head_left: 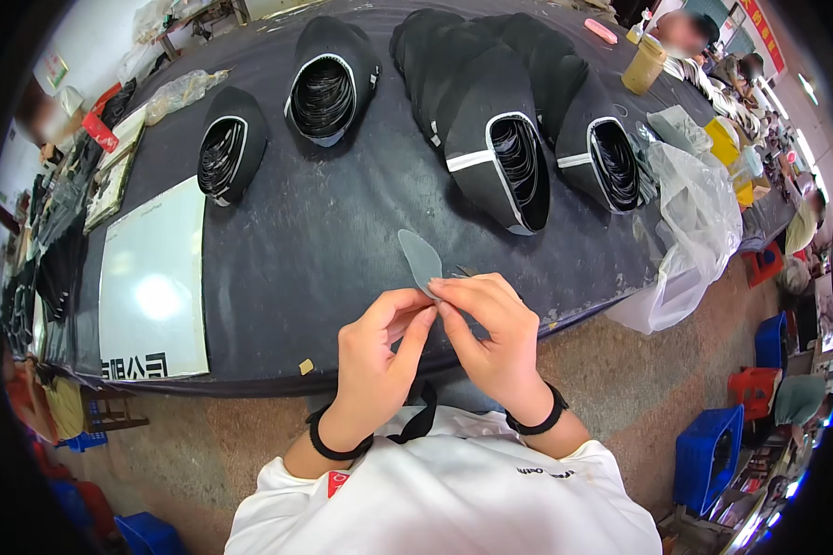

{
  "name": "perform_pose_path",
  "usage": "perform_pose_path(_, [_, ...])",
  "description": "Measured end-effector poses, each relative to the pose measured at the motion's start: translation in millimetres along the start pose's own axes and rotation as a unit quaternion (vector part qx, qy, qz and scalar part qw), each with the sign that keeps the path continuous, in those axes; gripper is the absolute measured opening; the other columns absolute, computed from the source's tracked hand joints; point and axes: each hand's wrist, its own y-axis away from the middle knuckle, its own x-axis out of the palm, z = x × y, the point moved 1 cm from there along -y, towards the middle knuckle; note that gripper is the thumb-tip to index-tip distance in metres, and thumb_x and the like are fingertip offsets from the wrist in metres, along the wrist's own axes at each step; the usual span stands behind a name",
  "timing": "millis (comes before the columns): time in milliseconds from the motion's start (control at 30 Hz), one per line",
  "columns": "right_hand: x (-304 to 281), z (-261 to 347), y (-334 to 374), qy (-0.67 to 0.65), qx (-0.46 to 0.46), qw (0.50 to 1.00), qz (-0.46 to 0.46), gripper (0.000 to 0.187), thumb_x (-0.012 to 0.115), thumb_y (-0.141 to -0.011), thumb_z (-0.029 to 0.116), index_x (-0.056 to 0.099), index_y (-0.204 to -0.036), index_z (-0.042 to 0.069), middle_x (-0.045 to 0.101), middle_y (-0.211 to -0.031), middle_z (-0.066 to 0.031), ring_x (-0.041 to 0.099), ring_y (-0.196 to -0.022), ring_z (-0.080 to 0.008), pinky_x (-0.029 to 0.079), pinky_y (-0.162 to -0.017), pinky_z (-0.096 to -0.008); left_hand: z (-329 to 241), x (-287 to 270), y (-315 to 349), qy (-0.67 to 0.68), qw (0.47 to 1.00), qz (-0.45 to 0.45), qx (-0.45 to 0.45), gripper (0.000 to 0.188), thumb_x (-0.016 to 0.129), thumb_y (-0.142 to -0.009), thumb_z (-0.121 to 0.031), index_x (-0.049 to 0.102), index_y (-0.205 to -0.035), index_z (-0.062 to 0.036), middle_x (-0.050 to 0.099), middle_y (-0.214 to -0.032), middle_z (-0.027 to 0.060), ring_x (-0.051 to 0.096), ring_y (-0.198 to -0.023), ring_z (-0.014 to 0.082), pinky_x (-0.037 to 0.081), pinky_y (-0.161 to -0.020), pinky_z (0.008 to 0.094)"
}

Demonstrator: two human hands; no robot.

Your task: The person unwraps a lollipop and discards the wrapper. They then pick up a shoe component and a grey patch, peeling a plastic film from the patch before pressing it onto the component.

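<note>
Both hands meet above the near edge of the dark-covered table. My left hand (379, 347) is closed, its thumb and forefinger pinched at the lower end of a thin, grey-green, leaf-shaped piece (420, 256). My right hand (495, 333) pinches the same end from the other side, fingertips close to the left ones. The piece's rounded end points up and away from me; its lower tip is hidden by fingers. Behind it lie nested stacks of black shoe uppers with white edging: a small one (232, 146), a second (329, 83), and two long rows (486, 116) (592, 139).
A white glossy board (153, 277) lies at the table's left. Crumpled clear plastic (690, 231) hangs over the right edge, near a tan bottle (644, 65). A small yellowish scrap (306, 367) sits by the front edge. Blue crates (708, 458) stand on the floor; other people sit farther off.
</note>
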Motion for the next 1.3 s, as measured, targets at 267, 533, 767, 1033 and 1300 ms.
perform_pose_path(267, [5,9,-2,0.035,-0.066,0.997,-0.002,0.026,0.06,-0.069,-0.006,0.061,-0.094,-0.003,0.062,-0.092,-0.0129,0.057,-0.077,-0.0277,0.047,-0.07,-0.0346,-8,0,1,-0.015,0.997,-0.071,-0.014,0.01,0.052,-0.085,0.004,0.058,-0.091,0.0095,0.065,-0.084,0.0121,0.063,-0.08,0.0152,0.052,-0.076,0.0253])
perform_pose_path(533, [7,9,-4,0.097,-0.12,0.988,0.012,0.028,0.06,-0.066,-0.004,0.06,-0.094,-0.006,0.061,-0.088,-0.0133,0.057,-0.075,-0.0259,0.045,-0.068,-0.0349,-10,-7,-3,-0.112,0.992,-0.046,0.017,0.008,0.052,-0.085,0.003,0.058,-0.087,0.0085,0.065,-0.08,0.0113,0.064,-0.076,0.014,0.053,-0.071,0.0247])
perform_pose_path(767, [5,12,-4,0.104,-0.103,0.989,0.019,0.024,0.059,-0.067,-0.007,0.061,-0.091,-0.003,0.063,-0.087,-0.0124,0.059,-0.075,-0.0264,0.047,-0.068,-0.0339,-8,-8,-3,-0.091,0.995,-0.032,0.017,0.009,0.051,-0.085,0.004,0.058,-0.087,0.0089,0.064,-0.08,0.011,0.064,-0.077,0.0152,0.053,-0.072,0.0265])
perform_pose_path(1033, [7,10,-3,0.116,-0.138,0.983,0.019,0.028,0.062,-0.064,-0.002,0.06,-0.092,-0.005,0.062,-0.087,-0.0112,0.057,-0.073,-0.0236,0.044,-0.063,-0.0326,-8,-13,-1,-0.06,0.998,-0.021,-0.013,0.008,0.053,-0.084,0.002,0.058,-0.086,0.0077,0.065,-0.079,0.0124,0.065,-0.076,0.0161,0.053,-0.07,0.0257])
perform_pose_path(1300, [8,12,-4,0.076,-0.111,0.991,0.026,0.024,0.062,-0.065,-0.004,0.062,-0.089,-0.002,0.063,-0.083,-0.0102,0.059,-0.07,-0.0235,0.046,-0.063,-0.0314,-13,-16,-2,-0.079,0.996,-0.031,-0.01,0.008,0.057,-0.082,0.0,0.059,-0.085,0.0066,0.066,-0.077,0.0126,0.066,-0.075,0.0164,0.052,-0.067,0.0238])
